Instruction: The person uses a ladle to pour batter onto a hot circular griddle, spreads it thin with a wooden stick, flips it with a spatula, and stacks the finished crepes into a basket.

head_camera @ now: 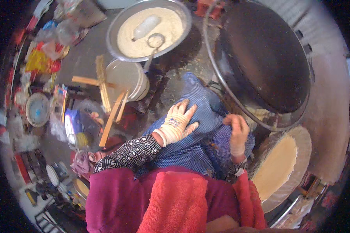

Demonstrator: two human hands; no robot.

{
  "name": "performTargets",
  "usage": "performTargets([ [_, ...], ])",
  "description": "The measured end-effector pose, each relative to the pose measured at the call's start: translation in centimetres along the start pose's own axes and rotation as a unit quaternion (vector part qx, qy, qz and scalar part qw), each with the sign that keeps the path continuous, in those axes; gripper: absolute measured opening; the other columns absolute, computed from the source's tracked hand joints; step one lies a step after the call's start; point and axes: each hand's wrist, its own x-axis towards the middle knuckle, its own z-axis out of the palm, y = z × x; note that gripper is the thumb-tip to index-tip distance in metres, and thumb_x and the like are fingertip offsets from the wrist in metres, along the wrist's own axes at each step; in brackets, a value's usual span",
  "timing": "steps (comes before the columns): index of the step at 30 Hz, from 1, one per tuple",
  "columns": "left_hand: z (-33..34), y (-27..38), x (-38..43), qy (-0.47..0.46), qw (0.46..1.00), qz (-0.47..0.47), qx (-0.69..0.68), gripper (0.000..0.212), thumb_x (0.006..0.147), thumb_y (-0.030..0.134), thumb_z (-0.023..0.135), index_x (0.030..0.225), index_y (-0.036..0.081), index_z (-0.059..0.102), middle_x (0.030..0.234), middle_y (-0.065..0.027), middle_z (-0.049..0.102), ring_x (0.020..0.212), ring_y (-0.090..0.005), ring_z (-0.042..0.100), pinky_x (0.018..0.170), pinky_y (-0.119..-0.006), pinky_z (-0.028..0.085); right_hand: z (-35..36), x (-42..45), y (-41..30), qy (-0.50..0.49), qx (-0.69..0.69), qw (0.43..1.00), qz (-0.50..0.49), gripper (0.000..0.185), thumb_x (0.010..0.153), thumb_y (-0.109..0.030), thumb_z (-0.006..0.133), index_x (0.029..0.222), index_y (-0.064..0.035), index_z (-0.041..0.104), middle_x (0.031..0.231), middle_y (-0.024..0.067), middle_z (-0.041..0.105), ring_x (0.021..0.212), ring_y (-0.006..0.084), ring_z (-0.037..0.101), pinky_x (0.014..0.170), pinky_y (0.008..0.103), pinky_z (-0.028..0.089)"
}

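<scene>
My left hand [178,122], in a pale glove with printing on it, lies with spread fingers on a blue checked cloth [204,96] over my lap. My right hand [237,132], also gloved, is held over the right part of that cloth with its fingers curled; whether anything is in it I cannot tell. Beyond the cloth, a large metal basin [110,38] holds pale batter or meal, with a whitish bottle-like object [147,26] and a ring-ended ladle [156,42] in it. A red towel [178,201] hangs down my front.
A large dark round pan [268,58] stands tilted at the right. Below it, a lined round container [304,145] holds flat tan food. Left of centre, wooden strips [112,119] lie by and across a white bucket [144,84]. Plastic bags [40,61] and a round basket [38,109] crowd the far left.
</scene>
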Motion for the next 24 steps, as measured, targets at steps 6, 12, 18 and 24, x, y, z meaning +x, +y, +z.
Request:
performTargets([
  [6,-10.2,-3.7,-11.6,0.121,0.987,-0.069,0.078,0.055,0.076,0.033,0.069,0.121,0.004,0.054,0.124,-0.0182,0.051,0.122,-0.0390,0.044,0.105,-0.055,0.033,16.5,0.2,-4.4,-0.335,-0.016,0.940,-0.057,0.022,0.097,-0.019,0.055,0.103,-0.0009,0.066,0.081,0.0101,0.070,0.074,0.0165,0.069,0.067,0.0287,0.053],
  [12,-14.0,-9.7,-24.7,0.108,0.927,-0.359,0.003,0.045,0.090,0.031,0.062,0.118,-0.003,0.056,0.111,-0.0235,0.059,0.106,-0.0393,0.056,0.092,-0.045,0.045,31.9,-2.6,-1.8,-0.557,-0.065,0.821,-0.106,0.037,0.099,-0.029,0.052,0.128,-0.0061,0.053,0.084,0.0083,0.066,0.077,0.0174,0.065,0.070,0.0329,0.053],
  [18,-9.3,-8.6,-25.3,0.140,0.905,-0.235,-0.325,0.061,0.095,0.036,0.058,0.139,-0.003,0.040,0.131,-0.0273,0.052,0.125,-0.0367,0.050,0.105,-0.039,0.040,36.0,-1.4,0.4,-0.453,-0.049,0.889,0.039,0.029,0.097,-0.031,0.056,0.098,-0.0040,0.065,0.086,0.0018,0.064,0.070,0.0102,0.061,0.059,0.0235,0.049],
  [24,-8.2,-17.4,-17.7,0.361,0.899,-0.187,-0.161,0.049,0.087,0.026,0.063,0.127,0.000,0.052,0.117,-0.0227,0.057,0.115,-0.0393,0.052,0.097,-0.045,0.044,32.0,3.8,-5.3,-0.405,-0.087,0.909,0.040,0.024,0.098,-0.024,0.055,0.109,-0.0024,0.059,0.067,0.0012,0.059,0.048,0.0064,0.049,0.043,0.0200,0.040],
])
